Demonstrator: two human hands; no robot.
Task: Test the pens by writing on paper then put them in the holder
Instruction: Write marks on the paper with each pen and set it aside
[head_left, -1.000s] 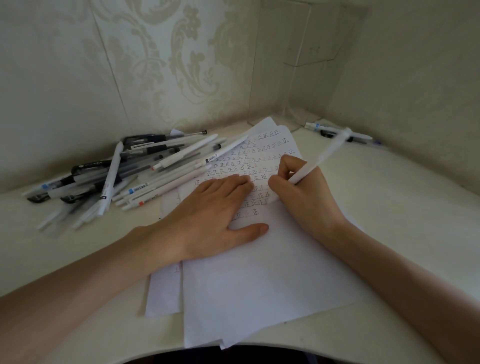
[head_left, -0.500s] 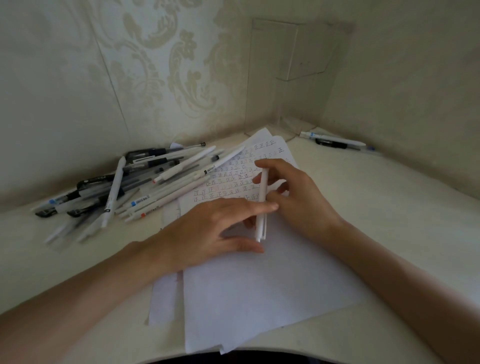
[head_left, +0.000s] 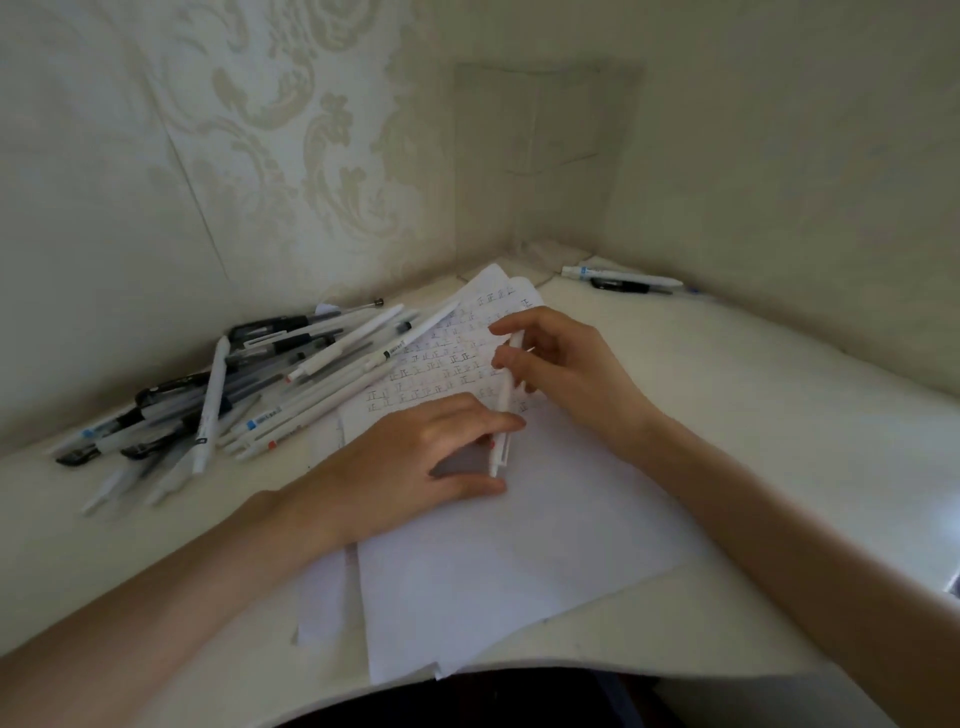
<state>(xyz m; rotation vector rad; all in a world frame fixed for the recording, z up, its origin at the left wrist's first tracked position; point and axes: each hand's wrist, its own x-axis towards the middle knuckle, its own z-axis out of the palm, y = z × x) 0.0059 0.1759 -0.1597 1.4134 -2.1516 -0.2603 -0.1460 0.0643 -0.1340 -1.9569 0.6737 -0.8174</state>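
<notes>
A white pen (head_left: 503, 405) stood nearly upright over the paper (head_left: 519, 545), held between both hands. The right hand (head_left: 566, 374) gripped its upper part, with the fingers curled round the barrel. The left hand (head_left: 415, 457) took the lower part: its lightly bent fingers lay across the barrel and its thumb sat close under the pen's bottom end, so it appeared to pinch it. The heel of the left hand rested on the paper.

The paper lay in a few overlapping sheets on the table (head_left: 779, 467), its far part filled with rows of small written marks and its near part blank. To the left, a loose pile of pens (head_left: 234, 395), white and dark, lay against the wall, and a few of them reached onto the paper's far edge. Two more pens (head_left: 623, 280) lay by the right wall. A clear holder (head_left: 545, 156) stood in the corner, well apart from the hands.
</notes>
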